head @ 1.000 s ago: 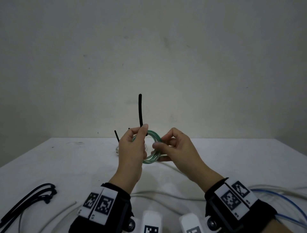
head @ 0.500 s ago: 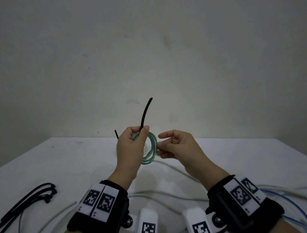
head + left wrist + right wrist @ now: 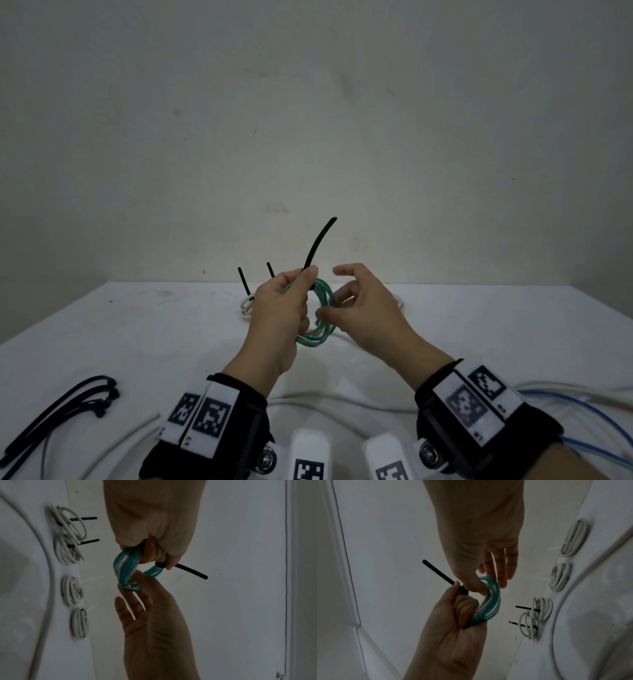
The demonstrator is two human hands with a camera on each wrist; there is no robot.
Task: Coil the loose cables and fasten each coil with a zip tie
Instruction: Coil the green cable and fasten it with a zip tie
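The left hand [image 3: 279,317] grips the green cable coil [image 3: 318,315] up above the table [image 3: 137,335], pinching the black zip tie [image 3: 318,245] on it. The right hand [image 3: 363,308] is loose, fingers [image 3: 135,596] touching the coil. Best to keep the loops tight together and pull the tie's tail snug.

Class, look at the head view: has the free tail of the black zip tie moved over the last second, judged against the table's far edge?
Yes. The black zip tie tail stood nearly upright above the table's far edge; now it leans right.

left hand [image 3: 154,524] grips teal coil [image 3: 126,568], apparently zip-tied.
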